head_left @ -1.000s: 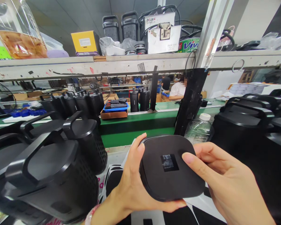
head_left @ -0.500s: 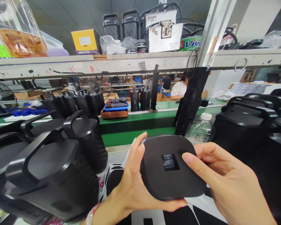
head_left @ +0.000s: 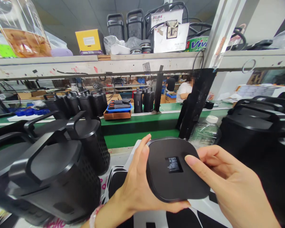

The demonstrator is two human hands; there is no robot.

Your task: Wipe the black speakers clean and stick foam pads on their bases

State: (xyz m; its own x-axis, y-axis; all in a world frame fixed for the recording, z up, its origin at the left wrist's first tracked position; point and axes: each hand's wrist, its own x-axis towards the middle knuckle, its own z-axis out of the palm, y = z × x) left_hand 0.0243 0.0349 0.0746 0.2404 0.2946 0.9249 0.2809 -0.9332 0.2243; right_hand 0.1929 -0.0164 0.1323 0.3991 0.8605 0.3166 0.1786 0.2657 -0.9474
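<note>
A flat black cover with rounded corners is held up between both hands, its broad face towards me. A small black label with white print sits near its middle. My left hand wraps the left side and lower edge, fingers up along the side and thumb beneath. My right hand pinches the right edge, its thumb lying on the face beside the label. The right fingers behind the cover are partly hidden. Below lie white sheets with black shapes.
Black perforated housings with carry handles crowd the left; more black housings stand at right. A clear plastic bottle stands behind my right hand. A loaded shelf crosses above. Beyond the green bench edge, a person in white sits.
The view has shifted slightly, so the background sits a little further right. Both hands keep the same hold on the black cover, and the right thumb stays beside the label.
</note>
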